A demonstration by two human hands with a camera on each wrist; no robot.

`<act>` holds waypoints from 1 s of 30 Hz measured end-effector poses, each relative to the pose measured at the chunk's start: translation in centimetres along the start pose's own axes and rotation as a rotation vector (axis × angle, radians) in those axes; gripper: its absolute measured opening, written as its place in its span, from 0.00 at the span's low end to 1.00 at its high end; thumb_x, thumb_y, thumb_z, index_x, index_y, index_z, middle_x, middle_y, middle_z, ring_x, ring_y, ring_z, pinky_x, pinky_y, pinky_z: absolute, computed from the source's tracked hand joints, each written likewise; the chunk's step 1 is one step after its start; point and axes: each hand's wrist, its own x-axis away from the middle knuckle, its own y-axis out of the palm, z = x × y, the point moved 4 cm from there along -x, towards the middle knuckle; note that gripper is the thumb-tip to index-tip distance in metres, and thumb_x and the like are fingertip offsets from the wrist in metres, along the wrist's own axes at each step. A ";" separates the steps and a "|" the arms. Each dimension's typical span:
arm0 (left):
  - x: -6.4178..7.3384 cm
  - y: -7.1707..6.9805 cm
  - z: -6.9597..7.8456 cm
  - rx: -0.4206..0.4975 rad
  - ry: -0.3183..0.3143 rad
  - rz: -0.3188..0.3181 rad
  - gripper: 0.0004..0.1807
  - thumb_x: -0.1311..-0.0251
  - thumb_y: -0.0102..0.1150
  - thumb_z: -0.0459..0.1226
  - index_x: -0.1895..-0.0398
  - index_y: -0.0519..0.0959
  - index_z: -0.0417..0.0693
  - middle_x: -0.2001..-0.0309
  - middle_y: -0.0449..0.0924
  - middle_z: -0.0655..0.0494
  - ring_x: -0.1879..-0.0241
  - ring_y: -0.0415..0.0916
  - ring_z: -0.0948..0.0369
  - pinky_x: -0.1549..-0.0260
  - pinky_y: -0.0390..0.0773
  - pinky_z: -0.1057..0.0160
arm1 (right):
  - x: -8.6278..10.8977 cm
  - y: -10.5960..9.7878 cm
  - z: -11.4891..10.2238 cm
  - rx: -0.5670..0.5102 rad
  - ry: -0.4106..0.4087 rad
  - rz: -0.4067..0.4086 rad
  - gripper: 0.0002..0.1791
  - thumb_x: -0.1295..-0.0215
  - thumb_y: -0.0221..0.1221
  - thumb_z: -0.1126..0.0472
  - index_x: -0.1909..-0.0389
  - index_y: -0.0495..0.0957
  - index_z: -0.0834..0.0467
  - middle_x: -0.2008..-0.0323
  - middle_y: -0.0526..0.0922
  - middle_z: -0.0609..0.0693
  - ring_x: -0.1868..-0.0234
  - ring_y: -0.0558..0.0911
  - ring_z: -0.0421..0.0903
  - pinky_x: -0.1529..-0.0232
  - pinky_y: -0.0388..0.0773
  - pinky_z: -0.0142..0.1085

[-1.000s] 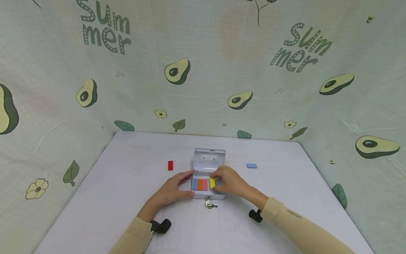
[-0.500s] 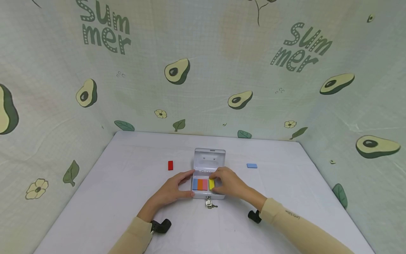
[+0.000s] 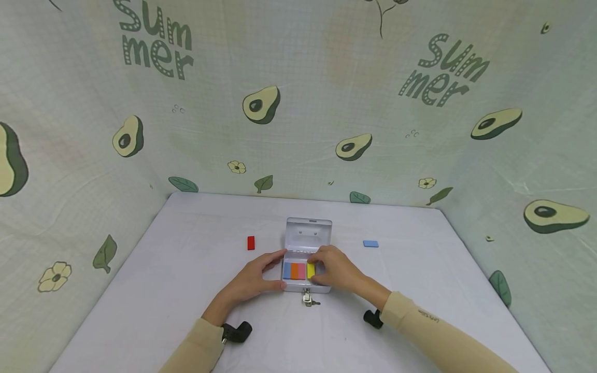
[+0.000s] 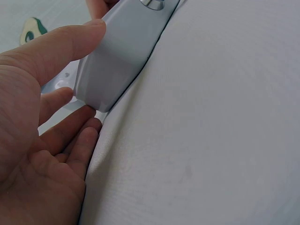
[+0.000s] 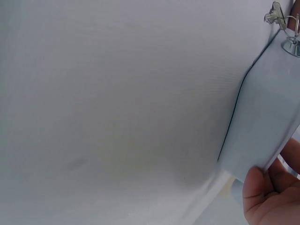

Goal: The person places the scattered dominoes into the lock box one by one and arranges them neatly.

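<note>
- Head view is looking forward and down over the tabletop (image 3: 196,228) from farther off.
- Wrist views are facing the box (image 4: 119,47) closely, sharing its front.

Look at these blocks (image 3: 294,271): red, blue, orange, pink, yellow, against a pale grey lockbox (image 3: 308,235)! Green-and-cream avocados (image 3: 268,106) pattern the whitish cloth backdrop (image 3: 298,57).

Free passage and obstacles about the open box (image 3: 294,288): bare tablecloth (image 3: 196,233) separates it from the red block (image 3: 251,243) at left and the blue block (image 3: 370,243) at right; the raised lid (image 3: 308,233) blocks the rear; the left hand (image 3: 256,274) bars the left side, the right hand (image 3: 338,267) covers the right interior; a narrow overhead gap remains between the hands; the front lane, between 2 wrist cameras (image 3: 238,332), meets a projecting lock with keys (image 3: 307,298)
</note>
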 end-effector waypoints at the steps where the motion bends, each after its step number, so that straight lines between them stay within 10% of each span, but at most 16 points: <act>1: 0.0 0.0 0.0 -0.001 0.000 -0.001 0.47 0.40 0.77 0.51 0.18 0.66 0.59 0.21 0.67 0.55 0.24 0.67 0.49 0.25 0.67 0.43 | 0.0 0.0 0.0 0.002 0.000 0.001 0.19 0.41 0.79 0.59 0.49 0.89 0.58 0.57 0.87 0.47 0.55 0.79 0.45 0.53 0.83 0.37; 30: 0.0 0.0 0.0 0.003 0.000 -0.004 0.47 0.39 0.77 0.51 0.18 0.65 0.60 0.21 0.66 0.55 0.23 0.67 0.49 0.24 0.67 0.45 | -0.2 0.4 -0.1 0.051 0.012 -0.017 0.19 0.41 0.79 0.57 0.50 0.90 0.57 0.56 0.87 0.47 0.53 0.77 0.44 0.51 0.83 0.39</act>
